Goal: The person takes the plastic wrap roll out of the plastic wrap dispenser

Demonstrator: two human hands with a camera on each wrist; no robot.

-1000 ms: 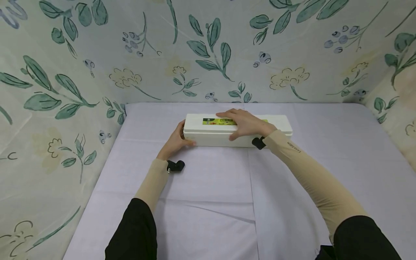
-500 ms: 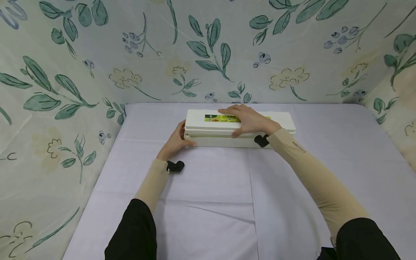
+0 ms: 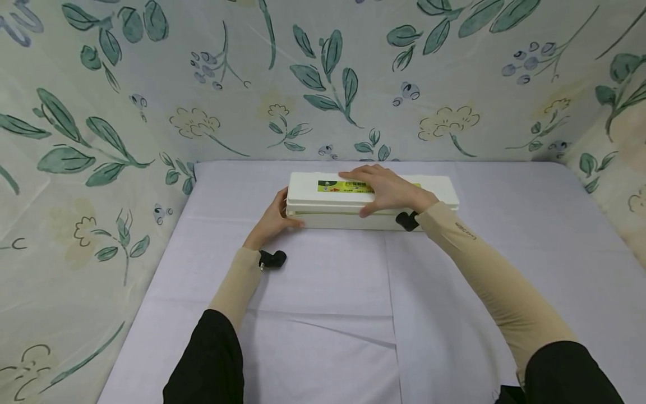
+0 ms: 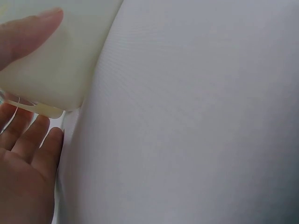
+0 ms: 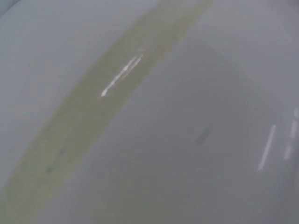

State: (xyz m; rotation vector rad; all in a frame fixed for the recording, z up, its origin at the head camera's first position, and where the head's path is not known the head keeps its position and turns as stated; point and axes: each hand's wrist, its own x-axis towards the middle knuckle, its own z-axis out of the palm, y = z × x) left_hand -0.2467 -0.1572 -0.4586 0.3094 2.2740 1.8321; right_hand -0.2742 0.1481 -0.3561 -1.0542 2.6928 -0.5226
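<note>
A long white plastic cling film box (image 3: 328, 221) lies crosswise near the table's far edge. Its white lid (image 3: 303, 192), with a yellow-green label strip (image 3: 343, 186), sits slightly raised, a thin gap showing along the front. My left hand (image 3: 272, 221) grips the box's left end, thumb on the front; in the left wrist view the thumb (image 4: 30, 35) lies against the white wall and the fingers (image 4: 35, 140) are behind the end. My right hand (image 3: 388, 189) holds the lid, thumb at its front edge, fingers across its top. Blurred lid and label fill the right wrist view.
A white cloth with creases covers the table (image 3: 328, 280). Behind and to the left hangs a leaf-patterned curtain (image 3: 242, 90). Black wrist cameras sit at both wrists, the left camera (image 3: 273, 258) close above the cloth.
My right hand has lifted the lid a little off the base, and a gap has appeared along the front; lid and hand have since sunk slightly. My left hand stays at the left end.
</note>
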